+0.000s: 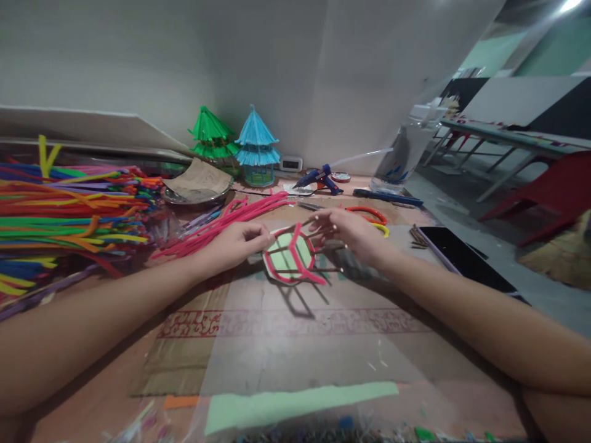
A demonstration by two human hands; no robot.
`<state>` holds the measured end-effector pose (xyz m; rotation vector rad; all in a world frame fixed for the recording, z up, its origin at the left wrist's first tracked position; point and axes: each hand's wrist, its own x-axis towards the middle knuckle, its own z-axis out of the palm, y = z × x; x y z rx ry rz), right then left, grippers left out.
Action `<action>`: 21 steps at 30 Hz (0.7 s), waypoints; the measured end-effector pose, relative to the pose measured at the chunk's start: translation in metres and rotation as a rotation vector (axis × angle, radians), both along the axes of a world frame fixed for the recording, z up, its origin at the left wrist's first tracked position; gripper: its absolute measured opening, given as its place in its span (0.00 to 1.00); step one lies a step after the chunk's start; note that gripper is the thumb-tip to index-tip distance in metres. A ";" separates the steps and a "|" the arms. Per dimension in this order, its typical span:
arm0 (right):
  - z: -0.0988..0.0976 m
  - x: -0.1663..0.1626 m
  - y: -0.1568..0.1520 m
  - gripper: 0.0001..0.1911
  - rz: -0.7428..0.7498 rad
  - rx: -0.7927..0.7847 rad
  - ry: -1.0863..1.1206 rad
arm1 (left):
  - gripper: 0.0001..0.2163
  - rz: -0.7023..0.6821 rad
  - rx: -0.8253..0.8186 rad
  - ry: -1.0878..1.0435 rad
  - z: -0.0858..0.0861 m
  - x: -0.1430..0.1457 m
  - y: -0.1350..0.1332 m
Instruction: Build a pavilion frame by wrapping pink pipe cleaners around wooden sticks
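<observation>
A small pipe-cleaner model [290, 253] is tilted above the work surface. Its round base is pale green with a pink rim, brown posts stick out of it, and a bent pink strip crosses them. My left hand [240, 243] pinches the rim of the base between thumb and fingers. On the other side, the curled fingers of my right hand [346, 229] close around the ends of the brown posts; exactly what the fingertips press on is partly hidden. Pink pipe cleaners [231, 221] lie in a bunch behind my left hand.
Colourful pipe cleaners [69, 215] are heaped at left. Behind stand a green pavilion [210, 135], a blue pavilion [257, 147] and a glue gun [321, 178]. Orange-handled scissors [369, 214] and a phone [466, 258] lie at right. A pale green strip [300, 406] lies in front.
</observation>
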<state>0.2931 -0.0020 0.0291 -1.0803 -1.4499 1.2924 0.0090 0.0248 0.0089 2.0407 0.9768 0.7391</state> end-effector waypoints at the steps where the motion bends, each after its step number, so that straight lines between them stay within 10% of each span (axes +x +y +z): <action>1: 0.011 0.008 0.002 0.14 -0.011 0.081 -0.037 | 0.20 0.014 0.029 -0.007 0.002 0.001 -0.003; 8: 0.083 0.014 -0.048 0.21 0.079 0.627 -0.796 | 0.16 0.101 0.404 -0.038 0.012 0.006 -0.025; 21: 0.084 0.005 -0.065 0.14 0.350 0.938 -1.183 | 0.14 0.064 0.474 -0.018 0.010 0.004 -0.027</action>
